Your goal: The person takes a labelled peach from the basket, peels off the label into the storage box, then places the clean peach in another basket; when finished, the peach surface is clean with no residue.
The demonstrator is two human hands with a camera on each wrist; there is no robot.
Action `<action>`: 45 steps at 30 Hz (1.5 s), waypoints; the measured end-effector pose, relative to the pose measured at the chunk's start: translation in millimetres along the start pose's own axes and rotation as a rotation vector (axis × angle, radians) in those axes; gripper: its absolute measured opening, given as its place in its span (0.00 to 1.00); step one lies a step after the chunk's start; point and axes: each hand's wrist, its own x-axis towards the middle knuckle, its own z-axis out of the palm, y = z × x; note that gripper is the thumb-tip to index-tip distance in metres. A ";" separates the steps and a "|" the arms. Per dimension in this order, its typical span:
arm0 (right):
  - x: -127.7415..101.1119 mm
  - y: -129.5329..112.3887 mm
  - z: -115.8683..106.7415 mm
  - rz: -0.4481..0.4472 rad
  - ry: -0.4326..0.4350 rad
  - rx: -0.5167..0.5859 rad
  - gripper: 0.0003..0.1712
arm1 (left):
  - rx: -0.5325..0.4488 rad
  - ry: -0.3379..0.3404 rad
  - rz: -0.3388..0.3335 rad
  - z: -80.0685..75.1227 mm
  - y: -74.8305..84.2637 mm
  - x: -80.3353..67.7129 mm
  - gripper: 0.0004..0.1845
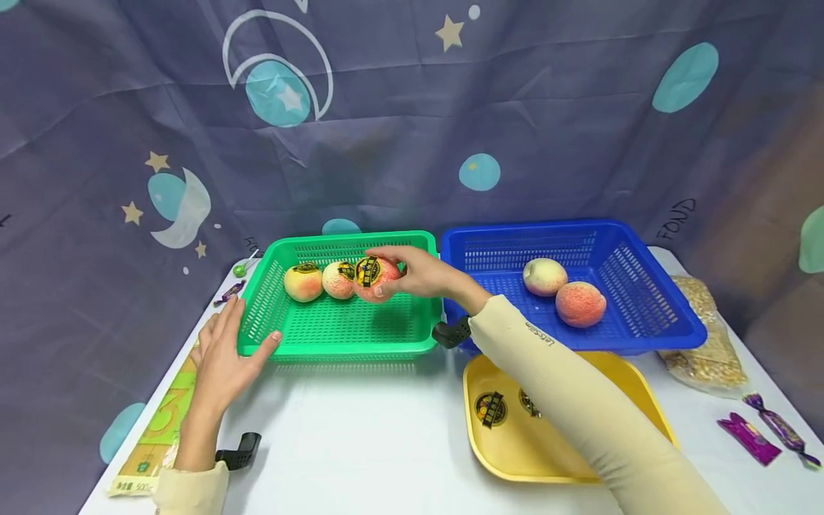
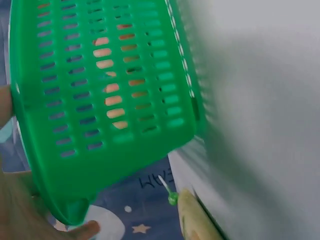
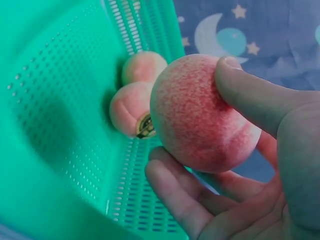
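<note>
My right hand (image 1: 418, 272) grips a peach (image 3: 200, 115) that bears a black-and-gold round sticker, holding it over the green basket (image 1: 354, 348). Two more peaches lie in that basket: a yellowish one (image 1: 302, 285) on the left and a speckled one (image 1: 337, 280) beside it, each with a similar sticker. At the basket's front left corner is my left hand (image 1: 225, 350), thumb spread from the fingers and holding nothing. In the left wrist view the basket's slotted side (image 2: 105, 100) fills much of the picture, with part of the hand near its rim.
A blue basket (image 1: 644, 286) on the right holds two peaches without visible stickers. Before it stands a yellow tray (image 1: 489, 458) with loose stickers (image 1: 491, 410), partly behind my right sleeve. A grain bag (image 1: 704, 350), purple candies (image 1: 749, 438), a green lollipop (image 1: 240, 270) and a green packet (image 1: 161, 422) lie around.
</note>
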 end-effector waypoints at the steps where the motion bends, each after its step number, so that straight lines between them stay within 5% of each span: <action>1: -3.6 -0.2 -0.3 -0.006 -0.005 0.008 0.41 | -0.017 0.020 0.025 0.8 1.4 -0.4 0.48; 6: -24.7 -3.9 -1.8 -0.019 -0.030 0.017 0.41 | -0.122 0.072 0.180 4.5 16.7 -2.1 0.44; 11: -46.3 -6.8 -3.0 -0.026 -0.042 0.015 0.41 | -0.212 0.029 0.319 11.9 41.2 -6.3 0.40; 20: -83.0 -10.1 0.0 -0.064 -0.068 0.068 0.40 | -0.403 -0.154 0.480 19.5 74.6 -17.0 0.38; 31: -111.3 -11.7 7.9 -0.144 -0.215 0.148 0.40 | -0.625 -0.363 0.663 22.9 86.5 -26.8 0.28; 38: -115.2 -6.3 20.1 -0.189 -0.396 0.235 0.39 | -0.597 -0.546 0.621 21.5 81.1 -33.6 0.25; 45: -120.0 0.3 36.8 -0.163 -0.455 0.124 0.38 | -0.544 -0.625 0.530 33.9 69.6 -36.5 0.24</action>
